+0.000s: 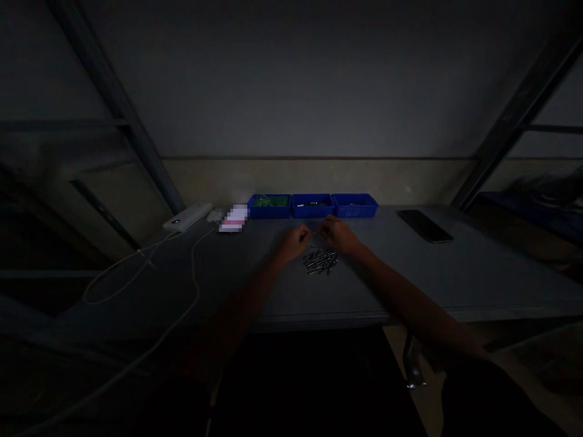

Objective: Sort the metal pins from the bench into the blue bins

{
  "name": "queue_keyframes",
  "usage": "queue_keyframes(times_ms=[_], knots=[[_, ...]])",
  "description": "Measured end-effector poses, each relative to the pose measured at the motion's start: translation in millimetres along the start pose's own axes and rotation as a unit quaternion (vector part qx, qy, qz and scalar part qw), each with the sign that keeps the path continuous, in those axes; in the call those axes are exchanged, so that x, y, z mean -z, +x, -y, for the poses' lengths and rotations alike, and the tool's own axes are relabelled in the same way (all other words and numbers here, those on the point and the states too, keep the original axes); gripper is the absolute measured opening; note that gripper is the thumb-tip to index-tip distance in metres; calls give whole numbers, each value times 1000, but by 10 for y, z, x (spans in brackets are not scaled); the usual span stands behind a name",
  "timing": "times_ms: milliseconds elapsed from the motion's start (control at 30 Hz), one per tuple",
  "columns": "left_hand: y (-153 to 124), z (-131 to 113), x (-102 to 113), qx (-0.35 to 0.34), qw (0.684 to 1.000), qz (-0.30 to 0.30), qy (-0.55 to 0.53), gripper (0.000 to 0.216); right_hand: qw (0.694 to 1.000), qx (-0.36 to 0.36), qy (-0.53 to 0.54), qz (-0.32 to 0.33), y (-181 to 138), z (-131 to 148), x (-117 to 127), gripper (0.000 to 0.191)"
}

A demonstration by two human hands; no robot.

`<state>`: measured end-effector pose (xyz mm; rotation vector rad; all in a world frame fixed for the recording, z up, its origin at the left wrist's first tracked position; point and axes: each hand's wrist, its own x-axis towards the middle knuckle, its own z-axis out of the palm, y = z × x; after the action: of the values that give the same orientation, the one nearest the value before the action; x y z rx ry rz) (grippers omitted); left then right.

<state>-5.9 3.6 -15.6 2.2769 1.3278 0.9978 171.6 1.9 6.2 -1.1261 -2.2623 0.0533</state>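
Both hands are close together above the grey table, fingertips almost meeting. My left hand (295, 241) is closed in a pinch, thumb and forefinger pressed together. My right hand (337, 233), also pinching, is just to its right. A thin, pale sliver shows between the fingertips, but the dim light hides what it is. Just below the hands lies a loose pile of slender metal pieces (321, 261), like pins or screws; their exact kind is unclear. Beyond the hands stand a left blue bin (270, 212) with green contents, a middle one (313, 212) with small parts, and a right one (355, 212).
On the left of the table (255, 285) are a white power bank (187, 217) with a trailing white cable (197, 285) and a lit phone (234, 218), its screen blurred. A dark phone (426, 226) lies at the right. Metal frame posts (510, 115) flank the table.
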Motion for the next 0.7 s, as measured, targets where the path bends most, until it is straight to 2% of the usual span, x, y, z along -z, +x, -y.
queue_keyframes(times_ms=[167, 400, 700], knots=[[-9, -54, 54, 18, 1000, 2, 5, 24, 998, 19, 48, -31, -19, 2, 15, 7], [3, -40, 76, 43, 999, 15, -20, 28, 998, 4, 64, -26, -18, -22, 0, 6], [-8, -27, 81, 21, 999, 23, -35, 30, 998, -32, 52, -9, -20, -19, -19, 8]])
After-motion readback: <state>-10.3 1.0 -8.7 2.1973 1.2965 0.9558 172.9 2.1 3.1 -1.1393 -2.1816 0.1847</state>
